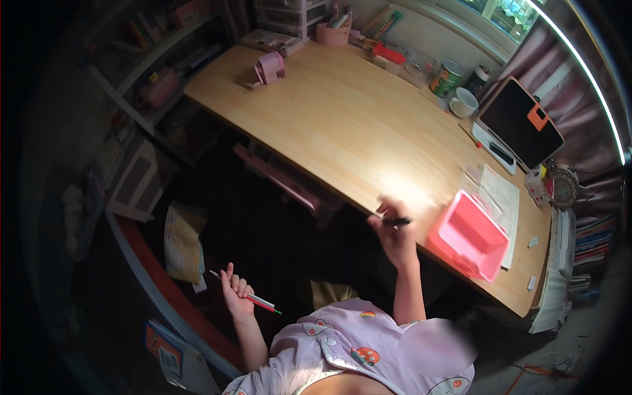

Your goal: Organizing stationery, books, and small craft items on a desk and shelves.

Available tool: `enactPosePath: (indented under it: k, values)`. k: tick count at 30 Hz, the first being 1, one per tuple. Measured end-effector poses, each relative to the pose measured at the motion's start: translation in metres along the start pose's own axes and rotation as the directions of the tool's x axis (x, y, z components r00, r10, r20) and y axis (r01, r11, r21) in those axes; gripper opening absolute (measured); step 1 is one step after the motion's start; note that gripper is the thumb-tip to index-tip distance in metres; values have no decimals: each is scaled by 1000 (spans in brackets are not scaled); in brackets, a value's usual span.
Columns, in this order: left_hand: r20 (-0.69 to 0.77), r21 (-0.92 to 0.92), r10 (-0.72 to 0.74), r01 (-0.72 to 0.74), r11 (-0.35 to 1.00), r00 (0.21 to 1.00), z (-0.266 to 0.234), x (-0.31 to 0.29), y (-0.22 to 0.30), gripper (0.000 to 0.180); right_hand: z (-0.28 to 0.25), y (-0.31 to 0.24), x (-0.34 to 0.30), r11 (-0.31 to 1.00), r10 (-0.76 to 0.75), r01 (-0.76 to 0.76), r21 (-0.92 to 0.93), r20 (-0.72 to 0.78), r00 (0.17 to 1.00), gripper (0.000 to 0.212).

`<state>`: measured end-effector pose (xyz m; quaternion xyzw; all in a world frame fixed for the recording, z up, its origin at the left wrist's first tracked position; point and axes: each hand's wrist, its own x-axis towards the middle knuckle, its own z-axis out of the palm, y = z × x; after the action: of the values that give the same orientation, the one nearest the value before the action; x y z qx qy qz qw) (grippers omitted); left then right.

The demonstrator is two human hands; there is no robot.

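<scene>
Left of my body, over the dark floor area, my left hand (237,291) is closed around slim pens (263,303), one white and one red with a green end. A pale pointed tip sticks out on the other side of the fist. At the desk's front edge, my right hand (397,238) is raised, slightly blurred, with a short black pen-like thing (399,222) between its fingers. A pink plastic bin (455,253) sits on the desk just right of that hand; its inside looks bare. Behind it lie papers (505,191) and a clear plastic piece.
The wooden desk (316,112) bears a pink sharpener-like device (268,68) at the far left. Along its back stand a pink pen cup (333,34), a green can (446,78), a white mug (463,103) and a tablet on a stand (520,125). Shelves (141,56) rise at left.
</scene>
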<state>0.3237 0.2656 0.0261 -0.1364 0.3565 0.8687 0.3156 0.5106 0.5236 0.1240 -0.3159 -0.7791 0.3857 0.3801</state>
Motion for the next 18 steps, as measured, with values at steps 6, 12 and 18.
enactPosePath:
  k: [6, 12, 18]
  values:
    - [103, 5, 107, -108, 994, 989, 72, 142, 70, 27, 57, 13, 195, 985, -16, 108, 137, -545, 838, 53]
    - [231, 34, 168, -181, 983, 958, 146, 251, 137, 22, 59, 19, 381, 863, 98, 200, 463, -543, 834, 40]
    - [183, 147, 26, -53, 988, 983, 200, 349, 160, 20, 54, 47, 528, 944, 29, 168, 283, -582, 813, 26]
